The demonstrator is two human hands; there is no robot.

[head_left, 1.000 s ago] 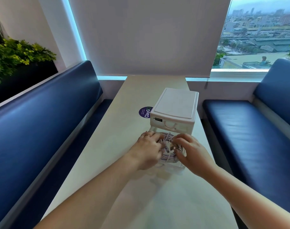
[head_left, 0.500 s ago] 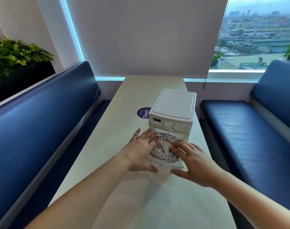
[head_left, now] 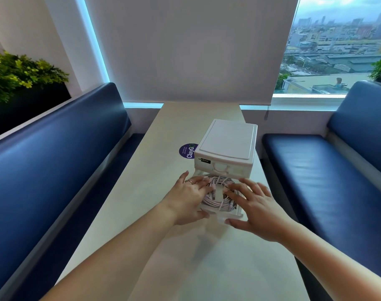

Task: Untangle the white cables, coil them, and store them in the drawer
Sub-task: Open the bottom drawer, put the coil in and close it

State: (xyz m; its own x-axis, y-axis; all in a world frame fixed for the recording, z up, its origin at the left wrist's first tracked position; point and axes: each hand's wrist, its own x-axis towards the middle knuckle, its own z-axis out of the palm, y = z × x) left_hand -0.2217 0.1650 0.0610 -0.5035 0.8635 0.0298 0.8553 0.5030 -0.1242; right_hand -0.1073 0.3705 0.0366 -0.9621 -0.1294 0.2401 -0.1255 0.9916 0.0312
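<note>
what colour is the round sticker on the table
Purple with white lettering; the sticker shows best in the head view.

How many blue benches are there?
2. The left bench runs along the left side of the table. The right bench sits across from it, by the window. More could lie outside the picture.

White cables (head_left: 217,199) (drawer (head_left: 230,215) white too).

cam: one wide-angle view, worn on my head | faces: forward and down, along the table (head_left: 207,268) toward the window (head_left: 337,51) | range: near, my left hand (head_left: 189,196) and right hand (head_left: 257,205) mid-frame
</note>
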